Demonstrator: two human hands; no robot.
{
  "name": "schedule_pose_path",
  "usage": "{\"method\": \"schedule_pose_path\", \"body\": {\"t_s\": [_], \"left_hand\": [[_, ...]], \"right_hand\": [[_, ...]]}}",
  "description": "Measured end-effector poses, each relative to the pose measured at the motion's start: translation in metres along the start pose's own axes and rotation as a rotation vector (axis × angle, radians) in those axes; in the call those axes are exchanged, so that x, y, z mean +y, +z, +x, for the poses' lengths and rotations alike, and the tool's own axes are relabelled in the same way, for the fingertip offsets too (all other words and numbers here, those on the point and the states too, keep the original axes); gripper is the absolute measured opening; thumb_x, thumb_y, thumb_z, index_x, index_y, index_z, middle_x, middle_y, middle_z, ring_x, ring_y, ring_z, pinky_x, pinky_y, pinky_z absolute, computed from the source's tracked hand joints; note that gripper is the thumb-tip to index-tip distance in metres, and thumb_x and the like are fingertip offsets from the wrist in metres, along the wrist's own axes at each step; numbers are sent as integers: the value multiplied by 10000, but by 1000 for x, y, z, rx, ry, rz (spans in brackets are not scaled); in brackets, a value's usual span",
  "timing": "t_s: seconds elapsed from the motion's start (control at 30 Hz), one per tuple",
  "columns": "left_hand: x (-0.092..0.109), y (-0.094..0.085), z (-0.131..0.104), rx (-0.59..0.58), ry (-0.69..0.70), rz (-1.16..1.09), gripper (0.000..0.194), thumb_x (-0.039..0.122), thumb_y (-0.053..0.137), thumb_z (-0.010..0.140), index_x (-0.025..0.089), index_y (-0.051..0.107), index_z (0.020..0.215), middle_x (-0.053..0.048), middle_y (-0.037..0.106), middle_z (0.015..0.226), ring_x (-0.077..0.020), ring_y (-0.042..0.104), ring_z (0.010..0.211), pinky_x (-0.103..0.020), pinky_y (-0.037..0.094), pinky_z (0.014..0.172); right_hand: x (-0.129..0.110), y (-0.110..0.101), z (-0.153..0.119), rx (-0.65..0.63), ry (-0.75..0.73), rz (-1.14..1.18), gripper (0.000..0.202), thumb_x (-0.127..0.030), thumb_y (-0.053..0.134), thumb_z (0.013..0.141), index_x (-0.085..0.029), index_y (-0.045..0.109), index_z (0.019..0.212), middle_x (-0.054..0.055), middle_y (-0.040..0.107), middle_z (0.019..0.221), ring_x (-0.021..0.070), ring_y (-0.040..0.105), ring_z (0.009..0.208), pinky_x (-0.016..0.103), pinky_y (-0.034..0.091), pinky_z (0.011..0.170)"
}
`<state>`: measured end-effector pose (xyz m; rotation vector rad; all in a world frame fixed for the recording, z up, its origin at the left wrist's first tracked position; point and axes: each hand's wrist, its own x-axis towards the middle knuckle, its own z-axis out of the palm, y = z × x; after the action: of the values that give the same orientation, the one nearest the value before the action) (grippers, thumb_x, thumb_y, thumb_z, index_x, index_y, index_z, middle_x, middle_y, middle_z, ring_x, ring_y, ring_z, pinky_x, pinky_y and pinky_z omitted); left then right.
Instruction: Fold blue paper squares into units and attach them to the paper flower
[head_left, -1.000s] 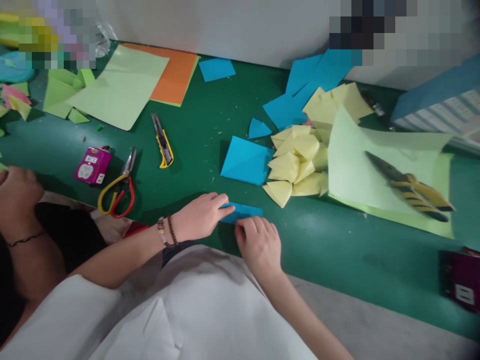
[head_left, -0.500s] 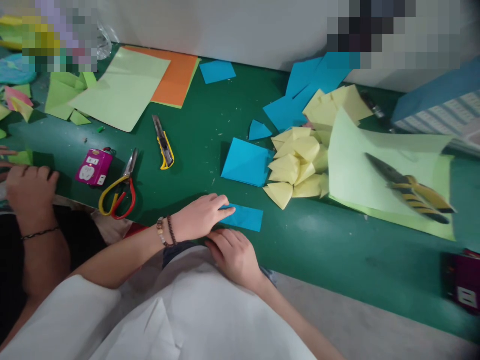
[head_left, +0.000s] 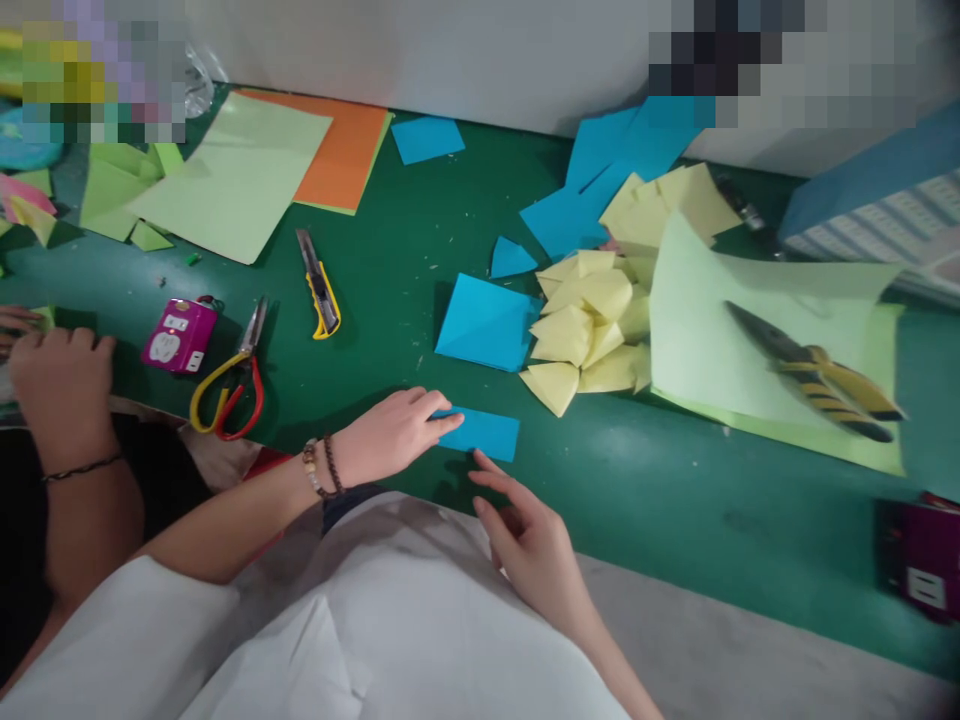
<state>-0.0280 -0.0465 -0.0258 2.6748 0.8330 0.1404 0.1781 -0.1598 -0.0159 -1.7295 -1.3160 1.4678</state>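
Note:
A narrow folded strip of blue paper (head_left: 487,433) lies flat on the green table near its front edge. My left hand (head_left: 397,430) presses on the strip's left end, fingers lying on it. Just below the strip's lower edge is my right hand (head_left: 529,530), its fingers apart and the index fingertip close to the paper. Beyond the strip sits a blue paper square (head_left: 487,322), beside a cluster of folded yellow paper pieces (head_left: 589,320).
Scissors (head_left: 236,385), a purple box (head_left: 180,335) and a yellow cutter (head_left: 321,290) lie left. Pliers (head_left: 821,375) rest on pale green sheets (head_left: 750,290) at right. Another person's hand (head_left: 64,375) is at far left.
My right hand has moved right, away from beside my left hand, and its fingers have spread. My left hand stays on the blue strip. The whole view has shifted slightly.

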Motion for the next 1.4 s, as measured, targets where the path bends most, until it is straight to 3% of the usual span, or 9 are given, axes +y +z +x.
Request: {"method": "schedule_pose_path", "body": {"t_s": [0.3,0.43,0.6,0.73,0.9,1.0,1.17,1.3,1.4], "left_hand": [[3,-1,0,4,-42,-46,308,154,422,979,157,577,1245,-119,555,1154,-236,583,1023,-405,530,863],[7,-6,4,7,-76,-107,320,96,422,943,175,582,1209,-117,536,1209,-234,593,1031,-395,529,852],[14,-12,10,7,-85,-145,335,45,414,898,167,557,1176,-110,555,1236,-231,591,1062,-388,520,879],[21,-13,13,-30,-95,-169,516,-1,402,856,185,442,1336,-97,563,1260,-216,591,1084,-369,520,886],[28,-7,17,-62,-116,-186,577,81,476,873,211,352,1422,-97,531,1319,-228,617,1044,-375,546,831],[31,-5,19,-69,-123,-222,576,97,496,878,220,353,1422,-95,513,1340,-229,614,1056,-376,551,839],[36,-1,22,-16,-97,-269,541,65,430,898,218,386,1415,-96,528,1262,-197,606,1012,-354,551,841],[34,3,20,135,-54,-282,274,104,434,919,195,658,1050,-80,574,1055,-176,598,940,-326,542,822],[32,2,16,243,-8,-318,263,63,433,894,181,667,860,-90,607,1134,-183,599,1039,-330,535,887]], "right_hand": [[13,-32,-10,189,128,104,332,-469,577,854,-214,685,1037,154,615,1322,55,475,395,280,471,391],[14,-47,4,314,81,-59,414,-462,618,828,-216,660,1158,64,735,823,100,497,433,263,442,414],[10,-37,28,310,-144,-225,347,-431,658,787,-211,668,1054,42,702,833,104,508,501,271,466,489],[8,-24,29,271,-201,-193,210,-387,617,831,-216,644,951,2,665,727,109,531,526,254,475,520],[11,-28,28,458,-168,-239,305,-405,652,814,-222,588,1050,-2,627,759,114,536,546,260,482,516],[13,-32,28,431,-177,-246,336,-388,638,826,-223,561,1109,9,667,826,106,543,541,255,497,515],[9,-22,21,466,-358,-292,184,-286,600,871,-233,579,1047,-7,681,803,96,569,551,231,503,529],[6,-27,16,322,-574,-365,214,-191,573,878,-230,588,1089,6,704,813,113,613,585,251,529,563],[10,-41,20,165,-765,-469,376,-76,479,873,-233,584,1198,73,727,1068,174,670,817,335,574,704]]}}
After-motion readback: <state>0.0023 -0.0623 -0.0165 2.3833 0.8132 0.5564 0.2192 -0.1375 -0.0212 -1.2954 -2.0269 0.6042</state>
